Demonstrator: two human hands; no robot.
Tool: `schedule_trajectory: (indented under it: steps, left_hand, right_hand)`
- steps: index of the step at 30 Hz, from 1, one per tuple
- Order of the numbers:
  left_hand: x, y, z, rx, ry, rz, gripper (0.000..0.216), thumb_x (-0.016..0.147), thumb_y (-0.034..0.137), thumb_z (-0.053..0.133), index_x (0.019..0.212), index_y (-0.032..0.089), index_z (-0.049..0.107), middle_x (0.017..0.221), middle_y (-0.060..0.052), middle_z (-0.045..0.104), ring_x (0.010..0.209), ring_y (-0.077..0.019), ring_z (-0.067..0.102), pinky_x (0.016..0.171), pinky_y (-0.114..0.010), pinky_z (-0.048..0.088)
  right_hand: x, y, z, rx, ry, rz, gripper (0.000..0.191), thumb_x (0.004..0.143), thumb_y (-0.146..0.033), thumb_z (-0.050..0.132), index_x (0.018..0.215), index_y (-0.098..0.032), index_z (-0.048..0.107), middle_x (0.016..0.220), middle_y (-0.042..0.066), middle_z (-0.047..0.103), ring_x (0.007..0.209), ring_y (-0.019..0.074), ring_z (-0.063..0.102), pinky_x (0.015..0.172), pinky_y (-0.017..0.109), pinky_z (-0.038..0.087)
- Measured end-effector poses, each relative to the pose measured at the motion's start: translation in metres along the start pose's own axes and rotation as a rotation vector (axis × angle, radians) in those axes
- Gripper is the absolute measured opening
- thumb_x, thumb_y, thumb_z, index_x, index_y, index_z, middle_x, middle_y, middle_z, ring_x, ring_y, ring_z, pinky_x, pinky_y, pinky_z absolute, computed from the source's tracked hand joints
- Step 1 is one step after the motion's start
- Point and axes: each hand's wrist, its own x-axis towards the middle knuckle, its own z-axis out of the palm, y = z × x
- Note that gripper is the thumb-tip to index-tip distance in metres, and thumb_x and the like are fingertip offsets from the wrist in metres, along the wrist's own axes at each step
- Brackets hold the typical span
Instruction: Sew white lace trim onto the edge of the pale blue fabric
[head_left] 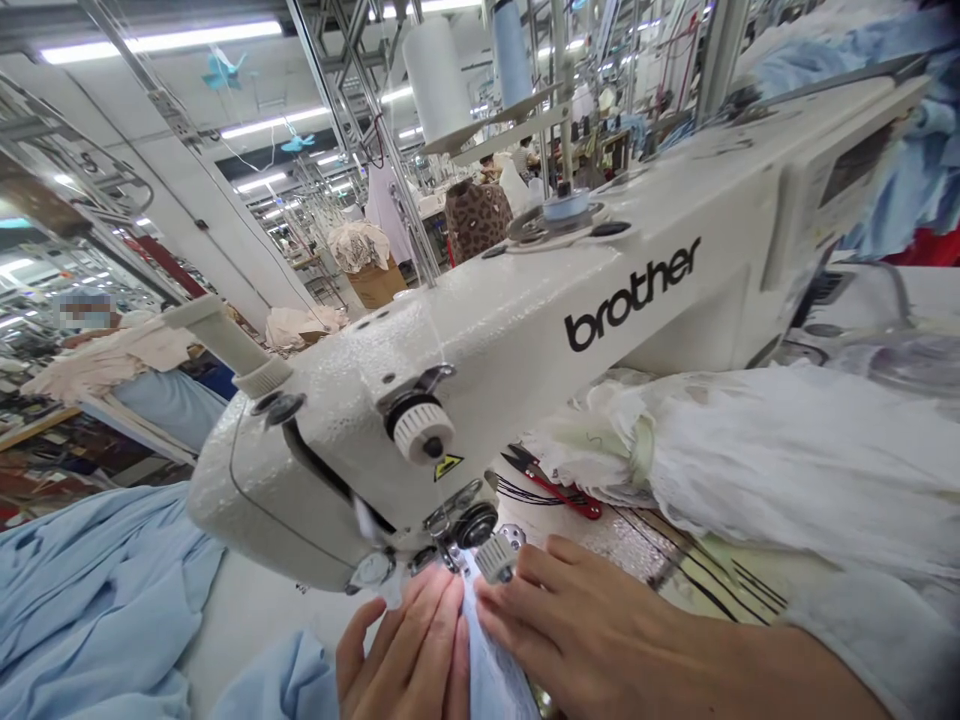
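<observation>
A strip of light blue fabric (491, 670) lies under the needle area of a white sewing machine (495, 340) marked "brother". My left hand (412, 645) rests flat on the fabric, fingers stretched toward the presser foot (453, 558), thumb apart. My right hand (592, 625) is bent over the fabric's right edge, with its fingertips closed against the cloth beside the white ribbed knob (495, 556). Whether those fingertips pinch the cloth or only press it is partly hidden. The needle tip cannot be made out.
Red-handled thread snips (559, 485) lie behind my right hand, near black cords (705, 580). White gathered fabric (795, 450) is heaped at the right. More light blue fabric (97, 600) covers the left side. Thread cones (436, 80) stand above the machine.
</observation>
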Motion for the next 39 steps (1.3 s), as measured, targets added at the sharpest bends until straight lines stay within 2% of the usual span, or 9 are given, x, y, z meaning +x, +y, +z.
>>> schedule_trajectory:
  steps: [3,6,8,14,22,30,39]
  left_hand:
    - [0.0,-0.006,-0.004,0.005,-0.051,0.052,0.025,0.086,0.017,0.056,0.109,0.023,0.066,0.106,0.002,0.074,0.092,-0.0098,0.07,0.105,-0.022,0.029]
    - [-0.002,-0.012,-0.012,0.053,-0.124,0.141,0.026,0.087,0.021,0.056,0.112,0.021,0.064,0.111,0.0,0.072,0.095,-0.0112,0.069,0.094,-0.025,0.039]
    - [-0.004,-0.013,-0.016,0.07,-0.157,0.177,0.026,0.087,0.023,0.056,0.112,0.019,0.063,0.113,-0.002,0.071,0.099,-0.0127,0.068,0.088,-0.026,0.043]
    - [-0.007,-0.005,-0.019,0.012,-0.212,0.156,0.029,0.09,0.021,0.052,0.117,0.013,0.058,0.113,-0.008,0.069,0.105,-0.0127,0.064,0.093,-0.022,0.046]
    - [-0.005,-0.002,-0.019,0.011,-0.211,0.134,0.03,0.09,0.02,0.051,0.118,0.017,0.06,0.115,-0.006,0.067,0.109,-0.0133,0.061,0.092,-0.024,0.045]
    - [-0.005,-0.001,-0.018,0.018,-0.212,0.118,0.03,0.089,0.018,0.051,0.119,0.017,0.059,0.117,-0.005,0.067,0.109,-0.0124,0.061,0.091,-0.026,0.042]
    - [-0.004,-0.005,-0.015,0.024,-0.211,0.117,0.032,0.089,0.019,0.051,0.121,0.018,0.058,0.119,-0.005,0.066,0.109,-0.012,0.061,0.091,-0.026,0.041]
  right_hand:
    - [0.0,0.0,-0.001,0.025,-0.04,0.007,0.024,0.096,-0.026,0.052,0.11,-0.011,0.064,0.109,0.006,0.069,0.093,0.0217,0.062,0.083,0.035,0.048]
    - [0.0,0.0,-0.001,0.053,-0.081,0.022,0.042,0.094,-0.046,0.055,0.113,-0.009,0.063,0.11,0.01,0.068,0.096,0.0241,0.06,0.085,0.037,0.047]
    - [0.0,0.0,-0.001,0.075,-0.098,0.026,0.048,0.092,-0.05,0.055,0.114,-0.008,0.063,0.109,0.011,0.068,0.096,0.025,0.06,0.084,0.038,0.047]
    - [-0.003,0.0,-0.002,0.125,-0.16,0.008,0.045,0.091,-0.046,0.059,0.117,-0.009,0.062,0.111,0.01,0.067,0.097,0.0251,0.059,0.086,0.039,0.046]
    - [-0.003,-0.001,-0.005,0.182,-0.216,0.038,0.036,0.094,-0.04,0.055,0.115,-0.012,0.063,0.107,0.009,0.067,0.097,0.0234,0.058,0.088,0.037,0.044]
    - [-0.002,0.001,0.002,0.179,-0.162,0.059,0.034,0.092,-0.038,0.057,0.113,-0.012,0.064,0.109,0.008,0.067,0.096,0.0244,0.058,0.087,0.038,0.045]
    - [-0.001,0.002,0.002,0.195,-0.183,0.06,0.035,0.093,-0.038,0.055,0.116,-0.012,0.063,0.107,0.011,0.067,0.098,0.0253,0.057,0.088,0.039,0.044]
